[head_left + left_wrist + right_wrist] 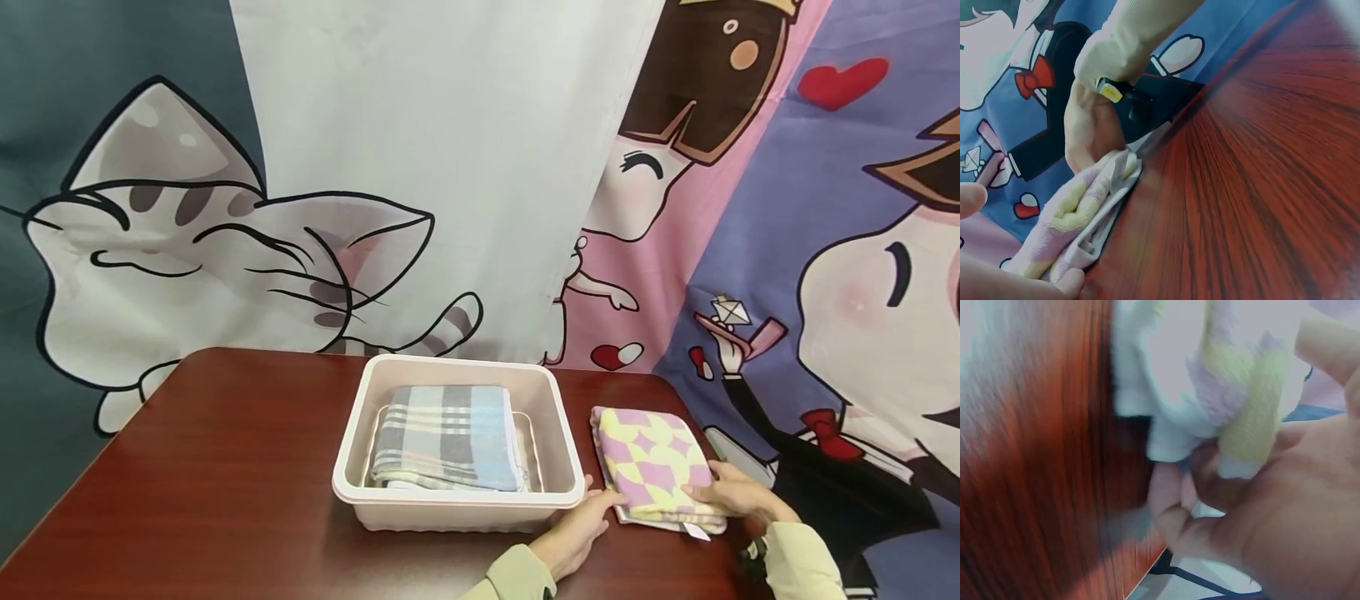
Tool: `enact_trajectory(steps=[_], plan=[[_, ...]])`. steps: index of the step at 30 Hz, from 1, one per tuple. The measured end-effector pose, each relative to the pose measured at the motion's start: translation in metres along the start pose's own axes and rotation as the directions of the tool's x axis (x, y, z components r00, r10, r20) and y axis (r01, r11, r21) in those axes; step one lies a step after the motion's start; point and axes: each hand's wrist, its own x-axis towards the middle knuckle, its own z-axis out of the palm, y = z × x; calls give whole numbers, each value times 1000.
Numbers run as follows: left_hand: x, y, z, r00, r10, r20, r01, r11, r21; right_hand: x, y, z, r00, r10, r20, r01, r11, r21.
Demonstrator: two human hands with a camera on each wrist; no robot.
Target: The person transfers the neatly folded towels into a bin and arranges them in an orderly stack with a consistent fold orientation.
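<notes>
A folded towel (652, 458) in purple, yellow and white lies on the table, right of a white plastic basin (457, 515). My right hand (738, 492) grips its right edge, thumb on top; in the right wrist view, fingers (1169, 494) curl under the fold. At the towel's near left corner, my left hand (577, 529) touches the edge with its fingers extended, close beside the basin. The left wrist view shows a fingertip (1071, 282) against the towel's lower layers. Inside the basin rests a folded plaid towel (450, 433) in grey, blue and white.
The dark red-brown wooden table (187, 475) extends far to the left of the basin. Its right edge runs close to the purple towel. Behind it hangs a cloth backdrop (465, 167) with cartoon figures. A white tag (696, 531) sticks out from the towel's near side.
</notes>
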Motion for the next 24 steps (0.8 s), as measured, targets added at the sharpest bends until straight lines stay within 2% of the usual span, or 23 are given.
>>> enact_trajectory(steps=[3,5,7,9,12,15,16,18,21,23,24], plan=[[2,0,-2,1000,6,-19,-6,1000,5,-6,-4,4,991,-4,133,-12,993,115],[2,1,-2,999,2,-32,-1,1000,21,-11,-5,7,978,-1,210,-48,973,227],[1,0,-1,1000,-6,-25,8,997,77,-16,-7,8,960,-8,280,-91,937,336],[-2,-2,2,1000,-24,-18,27,991,134,-22,-7,10,936,-13,352,-154,885,440],[-5,-6,5,999,-38,-8,39,982,186,-28,-7,13,894,-36,448,-235,813,533],[-7,-7,7,999,-34,-18,37,987,157,-32,-6,16,870,-64,488,-264,775,574],[-7,-7,7,1000,-26,-7,27,992,125,-33,-5,17,873,-66,483,-265,767,584],[-8,-7,9,1000,-19,15,18,998,65,-35,-6,17,872,-73,485,-285,729,623],[-8,-8,11,999,-6,50,7,1000,-17,-38,-8,15,880,-73,469,-297,686,664],[-9,-8,12,999,-6,51,6,1000,-9,-39,-11,13,889,-42,456,-315,667,675],[-10,-7,12,999,-12,46,11,1000,9,-41,-13,11,896,-23,444,-315,671,671]])
